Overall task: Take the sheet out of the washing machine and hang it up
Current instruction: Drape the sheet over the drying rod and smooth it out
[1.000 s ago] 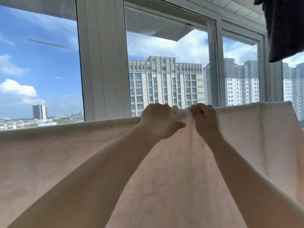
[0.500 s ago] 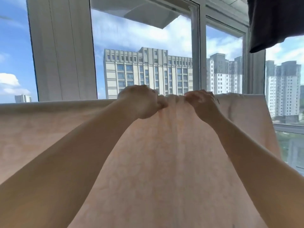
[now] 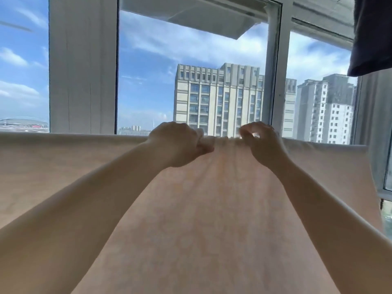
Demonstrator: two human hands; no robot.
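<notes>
Gripping sheet (image 3: 212,209) top edge — left hand (image 3: 178,145) fisted on it | right hand (image 3: 262,143) pinching it

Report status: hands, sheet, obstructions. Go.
Left hand and right hand both grip the sheet's bunched top edge. Sheet draped, hanging below. Dark garment hangs upper right, apart from the sheet.

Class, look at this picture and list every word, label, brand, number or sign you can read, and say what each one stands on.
None: no readable text shows anywhere.
Pale peach cotton sheet: a faint pattern only, no label in view.
Dark hanging cloth: no tag in view.
Grey-beige high-rise building: no sign can be made out.
</notes>
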